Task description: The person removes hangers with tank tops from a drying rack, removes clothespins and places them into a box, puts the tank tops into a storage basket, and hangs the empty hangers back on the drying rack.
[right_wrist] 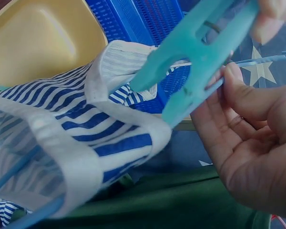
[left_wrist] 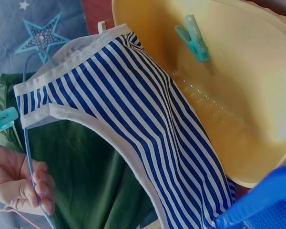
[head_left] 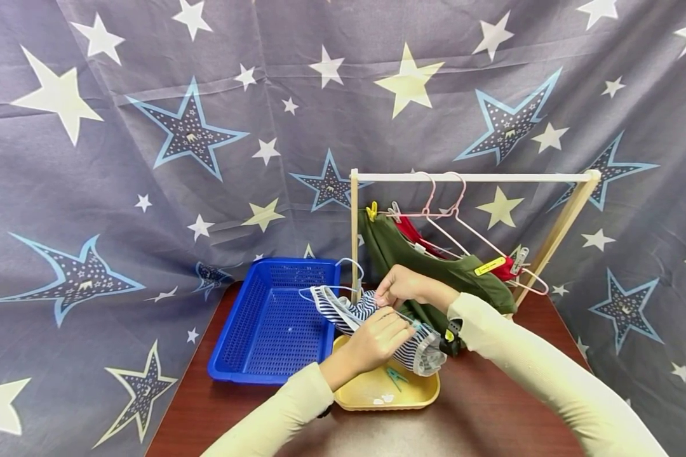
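Observation:
A blue-and-white striped tank top (left_wrist: 128, 90) with white trim hangs on a thin blue hanger (left_wrist: 27, 152), over a yellow basin. My right hand (head_left: 406, 285) pinches the hanger's wire beside the garment; in the right wrist view its palm and thumb show at the right. My left hand (head_left: 377, 339) is nearer to me and grips a teal clothespin (right_wrist: 200, 62). The clothespin's prongs are spread close to the white edge of the tank top, over the hanger wire. Only fingertips of the left hand show in the right wrist view.
A yellow basin (head_left: 389, 403) holds another teal clothespin (head_left: 396, 377). A blue basket (head_left: 220, 343) stands left. Behind, a wooden rack (head_left: 491, 178) carries pink hangers (head_left: 480, 231) with a green garment (head_left: 385, 254) and a red one, clipped with yellow and grey clothespins.

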A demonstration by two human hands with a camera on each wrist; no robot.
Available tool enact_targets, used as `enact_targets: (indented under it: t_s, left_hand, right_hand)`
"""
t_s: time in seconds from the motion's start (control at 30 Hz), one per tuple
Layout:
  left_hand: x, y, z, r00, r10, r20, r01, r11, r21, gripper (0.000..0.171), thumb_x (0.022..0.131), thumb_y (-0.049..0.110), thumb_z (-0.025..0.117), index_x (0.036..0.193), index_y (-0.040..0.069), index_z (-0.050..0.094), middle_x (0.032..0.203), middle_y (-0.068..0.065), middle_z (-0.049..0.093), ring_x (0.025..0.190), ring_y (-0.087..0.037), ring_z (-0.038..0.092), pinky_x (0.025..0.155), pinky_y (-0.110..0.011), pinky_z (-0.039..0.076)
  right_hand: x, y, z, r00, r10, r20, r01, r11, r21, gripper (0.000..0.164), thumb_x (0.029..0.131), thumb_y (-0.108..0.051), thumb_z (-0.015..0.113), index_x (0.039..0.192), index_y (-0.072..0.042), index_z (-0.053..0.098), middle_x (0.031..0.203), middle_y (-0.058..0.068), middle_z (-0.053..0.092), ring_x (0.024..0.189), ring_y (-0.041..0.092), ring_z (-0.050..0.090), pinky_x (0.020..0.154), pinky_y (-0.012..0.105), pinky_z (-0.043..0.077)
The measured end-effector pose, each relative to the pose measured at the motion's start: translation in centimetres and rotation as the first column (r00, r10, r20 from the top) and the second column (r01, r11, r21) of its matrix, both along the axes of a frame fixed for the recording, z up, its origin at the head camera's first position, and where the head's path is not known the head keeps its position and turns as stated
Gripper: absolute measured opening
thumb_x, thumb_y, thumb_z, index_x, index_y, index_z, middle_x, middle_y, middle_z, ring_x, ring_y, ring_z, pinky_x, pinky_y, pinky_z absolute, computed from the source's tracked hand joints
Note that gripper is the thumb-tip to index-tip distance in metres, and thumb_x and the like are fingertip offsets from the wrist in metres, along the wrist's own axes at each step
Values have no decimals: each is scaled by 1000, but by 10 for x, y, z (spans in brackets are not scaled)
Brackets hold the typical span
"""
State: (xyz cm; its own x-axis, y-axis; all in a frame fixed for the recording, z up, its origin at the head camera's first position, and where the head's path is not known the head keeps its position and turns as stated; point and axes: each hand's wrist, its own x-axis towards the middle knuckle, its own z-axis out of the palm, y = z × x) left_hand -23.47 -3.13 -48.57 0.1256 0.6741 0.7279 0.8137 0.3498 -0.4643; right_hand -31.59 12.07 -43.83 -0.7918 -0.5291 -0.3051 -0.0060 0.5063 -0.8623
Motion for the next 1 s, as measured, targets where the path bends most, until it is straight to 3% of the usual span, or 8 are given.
enact_targets:
  t_s: [0.2, 0.43, 0.63, 1.0]
  left_hand:
    - [-1, -7, 0, 1000, -1, 20, 1, 1000, 0, 22, 99, 0, 50, 96, 7, 70, 88, 0, 69, 83, -14, 65, 85, -28, 54]
    - [-3, -12, -3, 1000, 4, 7, -3, 1000, -10, 21, 101, 2, 50, 95, 7, 70, 86, 0, 68, 84, -14, 64, 89, -29, 55]
    - [-3, -15, -8, 1000, 15, 1, -15, 1000, -23, 22, 101, 4, 50, 95, 7, 71, 85, 0, 67, 83, -15, 64, 89, -30, 54]
    - [-4, -24, -21, 996, 25, 89, -18, 997, -72, 19, 97, 5, 50, 92, 7, 68, 83, 1, 63, 78, -16, 61, 84, -30, 52]
  right_hand:
    - [2, -1, 4, 1000, -12, -17, 12, 1000, 10, 16, 84, 5, 74, 98, 13, 75, 76, 2, 74, 63, 7, 63, 63, 28, 60]
    - [3, -1, 7, 1000, -10, -9, 10, 1000, 12, 20, 86, 7, 72, 102, 17, 72, 74, 1, 73, 61, 7, 64, 62, 27, 60]
    - [1, 0, 9, 1000, 9, 16, -9, 1000, -10, 16, 85, 7, 72, 99, 16, 73, 75, 9, 75, 61, 10, 68, 63, 28, 60]
    - [-2, 5, 9, 999, 32, 4, -32, 999, 1, 13, 86, 3, 74, 97, 10, 76, 77, 14, 75, 62, 12, 69, 64, 30, 60]
